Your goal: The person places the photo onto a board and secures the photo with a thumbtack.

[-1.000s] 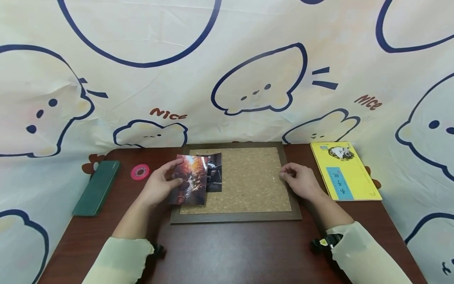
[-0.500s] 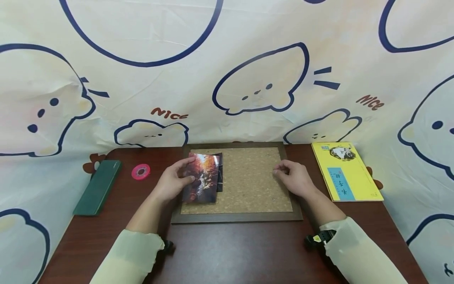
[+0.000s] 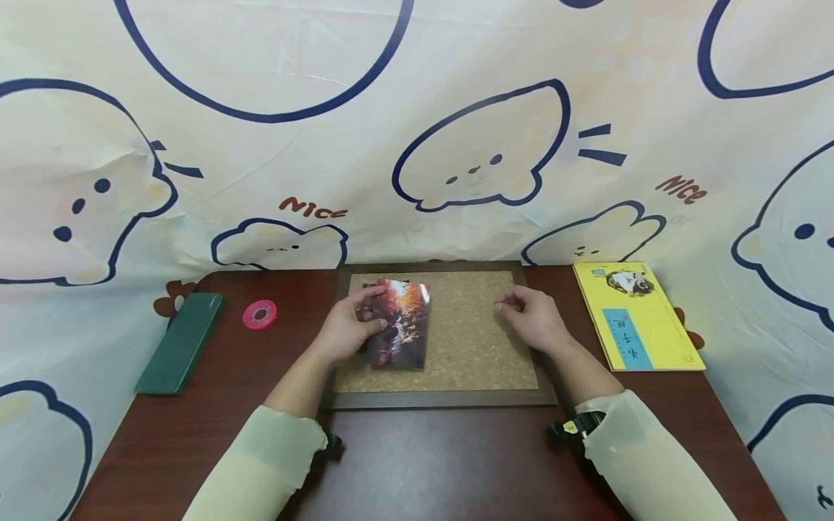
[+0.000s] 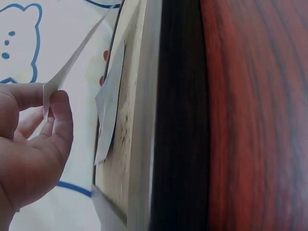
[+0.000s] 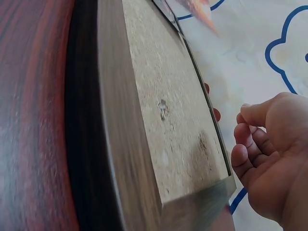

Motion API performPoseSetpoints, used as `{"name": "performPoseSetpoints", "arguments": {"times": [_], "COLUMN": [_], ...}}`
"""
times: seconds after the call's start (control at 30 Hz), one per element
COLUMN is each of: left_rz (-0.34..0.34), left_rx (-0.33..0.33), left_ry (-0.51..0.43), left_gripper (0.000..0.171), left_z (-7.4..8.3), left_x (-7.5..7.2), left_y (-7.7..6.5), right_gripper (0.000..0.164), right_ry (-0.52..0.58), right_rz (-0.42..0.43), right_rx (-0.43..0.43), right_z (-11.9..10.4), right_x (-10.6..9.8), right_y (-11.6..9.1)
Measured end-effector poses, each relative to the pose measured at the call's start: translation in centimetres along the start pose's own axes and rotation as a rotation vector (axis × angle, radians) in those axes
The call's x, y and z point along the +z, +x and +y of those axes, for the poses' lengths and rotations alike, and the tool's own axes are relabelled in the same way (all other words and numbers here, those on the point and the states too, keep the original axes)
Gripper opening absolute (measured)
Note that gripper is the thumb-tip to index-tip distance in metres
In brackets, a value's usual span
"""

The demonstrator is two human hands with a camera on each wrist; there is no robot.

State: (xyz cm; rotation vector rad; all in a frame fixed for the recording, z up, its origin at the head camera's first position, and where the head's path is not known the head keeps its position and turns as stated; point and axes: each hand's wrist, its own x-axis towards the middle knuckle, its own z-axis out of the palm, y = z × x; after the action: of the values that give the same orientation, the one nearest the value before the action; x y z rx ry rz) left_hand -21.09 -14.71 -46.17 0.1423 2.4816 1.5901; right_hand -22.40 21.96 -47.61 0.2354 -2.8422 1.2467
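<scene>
My left hand pinches a glossy photo print by its left edge, with orange and dark tones on its face. In the left wrist view, the held print stands up off the corkboard. A second photo lies on the cork at the left, mostly hidden under the held one in the head view. Over the board's right side is my right hand, fingers curled and thumb tip meeting the index fingertip. Nothing shows between those tips in the right wrist view.
The brown-framed board lies on a dark red wooden table. A pink tape roll and a green case are at the left. To the right lies a yellow book. A cartoon-print cloth hangs behind.
The left hand has carried the photo rightward over the board, covering the second photo in the head view. My right hand has drifted left, from the frame's right edge to over the cork.
</scene>
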Motion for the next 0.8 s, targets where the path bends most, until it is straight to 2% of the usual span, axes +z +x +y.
{"name": "performPoseSetpoints", "arguments": {"times": [0.3, 0.8], "left_rz": [0.003, 0.022], "left_rx": [0.029, 0.011], "left_ry": [0.052, 0.016], "left_gripper": [0.063, 0.065], "left_z": [0.4, 0.9], "left_x": [1.9, 4.3], "left_y": [1.5, 2.9], "right_gripper": [0.01, 0.011], "right_ry": [0.047, 0.051], "right_rz": [0.006, -0.015], "right_rx": [-0.001, -0.021], "right_z": [-0.7, -2.7], "right_x": [1.1, 2.7], "right_y": [0.9, 2.2]}}
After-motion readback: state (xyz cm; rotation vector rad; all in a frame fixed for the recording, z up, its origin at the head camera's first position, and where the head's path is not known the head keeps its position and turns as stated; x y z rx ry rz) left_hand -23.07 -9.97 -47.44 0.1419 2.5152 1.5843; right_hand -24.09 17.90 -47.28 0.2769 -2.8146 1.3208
